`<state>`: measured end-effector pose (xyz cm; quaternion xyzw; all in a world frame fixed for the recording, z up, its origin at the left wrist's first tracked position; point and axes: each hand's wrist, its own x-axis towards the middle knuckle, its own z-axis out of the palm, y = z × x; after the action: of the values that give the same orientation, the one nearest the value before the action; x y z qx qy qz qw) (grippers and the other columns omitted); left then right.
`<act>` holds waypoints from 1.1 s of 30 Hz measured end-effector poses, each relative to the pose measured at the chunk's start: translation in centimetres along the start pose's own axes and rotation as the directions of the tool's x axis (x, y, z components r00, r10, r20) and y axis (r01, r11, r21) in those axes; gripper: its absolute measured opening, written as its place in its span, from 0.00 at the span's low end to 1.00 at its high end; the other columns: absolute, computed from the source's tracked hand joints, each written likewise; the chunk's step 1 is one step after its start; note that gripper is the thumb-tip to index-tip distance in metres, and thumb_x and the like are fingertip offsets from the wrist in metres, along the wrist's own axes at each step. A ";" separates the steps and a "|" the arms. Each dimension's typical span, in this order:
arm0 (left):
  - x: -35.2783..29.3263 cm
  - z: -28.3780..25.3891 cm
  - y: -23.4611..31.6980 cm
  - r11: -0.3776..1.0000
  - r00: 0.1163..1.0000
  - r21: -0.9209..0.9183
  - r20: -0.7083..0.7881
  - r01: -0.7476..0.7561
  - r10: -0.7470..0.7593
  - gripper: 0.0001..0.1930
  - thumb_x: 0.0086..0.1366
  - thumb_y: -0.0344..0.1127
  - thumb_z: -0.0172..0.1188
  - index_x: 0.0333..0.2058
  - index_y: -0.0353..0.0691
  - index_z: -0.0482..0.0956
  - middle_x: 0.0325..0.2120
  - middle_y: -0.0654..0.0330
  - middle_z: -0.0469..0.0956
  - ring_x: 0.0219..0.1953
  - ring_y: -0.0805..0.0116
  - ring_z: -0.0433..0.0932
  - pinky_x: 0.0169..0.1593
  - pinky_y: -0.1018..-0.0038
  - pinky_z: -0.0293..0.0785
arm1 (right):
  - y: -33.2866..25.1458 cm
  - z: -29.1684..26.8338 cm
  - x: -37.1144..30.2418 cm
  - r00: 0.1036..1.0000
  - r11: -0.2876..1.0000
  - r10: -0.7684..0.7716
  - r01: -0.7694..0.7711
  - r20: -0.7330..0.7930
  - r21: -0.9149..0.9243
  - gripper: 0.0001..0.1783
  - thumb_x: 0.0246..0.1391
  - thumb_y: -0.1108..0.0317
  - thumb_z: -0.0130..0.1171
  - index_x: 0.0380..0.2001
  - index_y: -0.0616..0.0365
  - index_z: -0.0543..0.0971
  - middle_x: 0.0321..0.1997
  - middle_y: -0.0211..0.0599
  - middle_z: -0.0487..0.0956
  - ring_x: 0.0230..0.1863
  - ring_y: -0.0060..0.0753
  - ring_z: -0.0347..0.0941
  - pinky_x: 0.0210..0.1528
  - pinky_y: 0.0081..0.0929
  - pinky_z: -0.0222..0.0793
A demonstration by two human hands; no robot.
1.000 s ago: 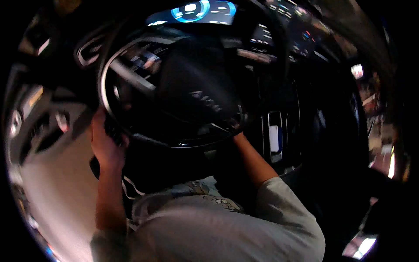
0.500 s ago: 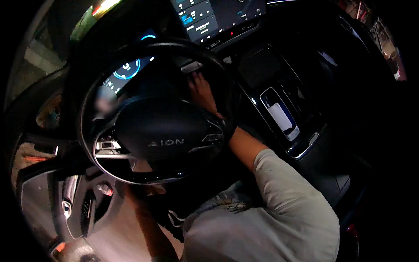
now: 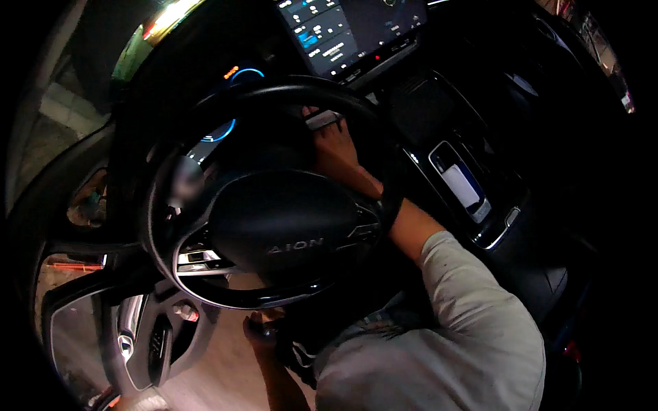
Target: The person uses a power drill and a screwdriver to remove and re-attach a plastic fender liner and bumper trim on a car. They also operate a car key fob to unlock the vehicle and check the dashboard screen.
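My right arm, in a grey sleeve, reaches past the right side of the black steering wheel (image 3: 281,205). Beyond the rim, my right hand (image 3: 334,144) has its fingers about a stalk with a silvery face (image 3: 322,120), below the lit centre screen (image 3: 356,31). My left hand (image 3: 262,325) is low, just under the bottom of the wheel; shadow hides its fingers and anything in them.
Blue rings glow on the instrument display (image 3: 218,131) behind the wheel. The centre console at right has a tray with a white, phone-like slab (image 3: 460,186). On the left, the driver's door (image 3: 127,322) stands open over pale ground.
The view has shifted, so the cabin sits lower and further right. My right fingers have moved up around the silvery stalk, which was ahead of them before.
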<state>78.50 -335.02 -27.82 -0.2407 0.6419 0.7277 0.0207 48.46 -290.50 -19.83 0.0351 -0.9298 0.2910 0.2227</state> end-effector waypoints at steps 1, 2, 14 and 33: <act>-0.1 -0.2 0.1 0.998 0.996 0.031 0.074 -0.052 0.049 0.19 0.73 0.49 0.42 0.44 0.41 0.76 0.41 0.59 0.79 0.44 0.65 0.77 0.47 0.71 0.72 | -0.3 0.2 0.5 0.999 0.999 -0.045 0.044 -0.025 -0.028 0.48 0.50 0.59 0.65 0.71 0.60 0.57 0.72 0.53 0.60 0.73 0.58 0.55 0.71 0.63 0.48; -0.2 0.1 0.3 0.993 0.984 0.059 0.149 -0.105 0.095 0.20 0.73 0.49 0.42 0.42 0.40 0.77 0.39 0.56 0.80 0.43 0.63 0.78 0.48 0.68 0.73 | -0.3 0.7 0.7 0.998 0.997 -0.057 0.055 -0.029 -0.045 0.49 0.50 0.59 0.65 0.72 0.60 0.56 0.72 0.53 0.59 0.73 0.59 0.55 0.71 0.63 0.47; 2.0 -0.9 -0.4 0.906 0.944 -0.301 -0.052 0.297 -0.326 0.18 0.72 0.48 0.45 0.42 0.40 0.75 0.45 0.61 0.78 0.46 0.62 0.75 0.53 0.71 0.74 | -2.3 -5.9 0.0 0.934 0.959 -0.152 0.219 -0.324 0.180 0.25 0.59 0.63 0.59 0.58 0.59 0.73 0.55 0.49 0.78 0.58 0.49 0.75 0.59 0.44 0.70; 3.1 -5.8 -2.2 0.977 0.975 -0.122 -0.120 0.174 -0.189 0.21 0.70 0.48 0.45 0.52 0.40 0.74 0.51 0.56 0.78 0.49 0.62 0.77 0.55 0.65 0.73 | -5.2 -19.2 -3.9 0.862 0.477 0.479 -0.413 0.164 0.776 0.31 0.73 0.44 0.37 0.31 0.60 0.77 0.20 0.29 0.73 0.20 0.22 0.68 0.24 0.22 0.61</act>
<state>78.39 -340.99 -31.42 -0.3462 0.5760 0.7399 0.0318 60.56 -284.34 -4.73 -0.1240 -0.6709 0.7185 0.1351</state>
